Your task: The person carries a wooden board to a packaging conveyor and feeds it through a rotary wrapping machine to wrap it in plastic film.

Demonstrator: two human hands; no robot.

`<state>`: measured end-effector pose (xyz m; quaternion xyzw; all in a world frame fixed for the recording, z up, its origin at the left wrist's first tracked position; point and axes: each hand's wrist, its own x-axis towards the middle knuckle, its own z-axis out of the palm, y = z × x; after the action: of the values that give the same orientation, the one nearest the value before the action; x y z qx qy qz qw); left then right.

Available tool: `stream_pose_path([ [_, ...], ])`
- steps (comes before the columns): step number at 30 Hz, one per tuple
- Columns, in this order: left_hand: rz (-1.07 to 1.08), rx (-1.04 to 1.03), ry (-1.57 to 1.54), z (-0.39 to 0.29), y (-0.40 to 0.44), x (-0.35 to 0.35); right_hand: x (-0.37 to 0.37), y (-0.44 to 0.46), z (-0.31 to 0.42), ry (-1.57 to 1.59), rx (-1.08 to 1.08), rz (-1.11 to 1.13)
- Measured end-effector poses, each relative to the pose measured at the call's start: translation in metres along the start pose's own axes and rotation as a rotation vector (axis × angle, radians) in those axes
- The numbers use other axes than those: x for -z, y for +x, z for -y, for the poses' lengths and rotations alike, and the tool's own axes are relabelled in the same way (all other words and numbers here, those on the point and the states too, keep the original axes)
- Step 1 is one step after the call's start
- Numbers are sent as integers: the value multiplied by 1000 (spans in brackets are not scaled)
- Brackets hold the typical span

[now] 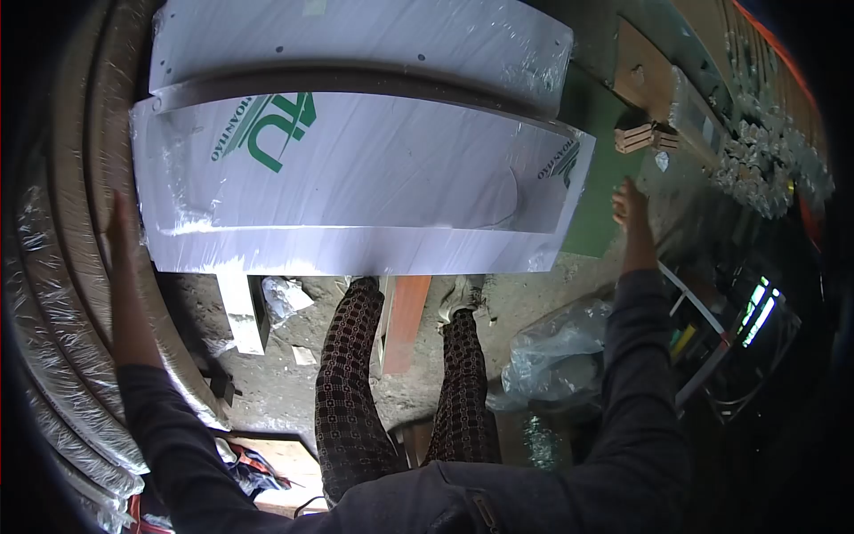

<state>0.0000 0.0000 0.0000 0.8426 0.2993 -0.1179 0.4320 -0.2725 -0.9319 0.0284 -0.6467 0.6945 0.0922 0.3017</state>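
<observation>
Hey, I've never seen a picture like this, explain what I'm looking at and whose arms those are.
There's no machine: this single picture comes from a camera on a person's head, looking down at their own arms and legs. Ahead lies a pale panel with green lettering; another panel is just beyond. The left hand is by the near panel's left end, the right hand out past its right end. Neither appears to hold anything.

I record green "HOANHAO" lettering on the nearer panel, left of its centre beside a large "U", and at its right end.
</observation>
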Motion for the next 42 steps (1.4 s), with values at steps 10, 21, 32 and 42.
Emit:
stream_pose_path([
  [10,526,-62,557,136,-334,-18,2,-230,-291,-828,673,704],
  [21,615,312,-243,-104,-445,-100,146,-279,-324,-241,397,595],
  [32,915,-138,832,-118,-610,-328,274,-189,-645,214,93,-85],
  [42,1189,-381,413,-283,-821,-469,224,-204,-706,504,-464,356],
])
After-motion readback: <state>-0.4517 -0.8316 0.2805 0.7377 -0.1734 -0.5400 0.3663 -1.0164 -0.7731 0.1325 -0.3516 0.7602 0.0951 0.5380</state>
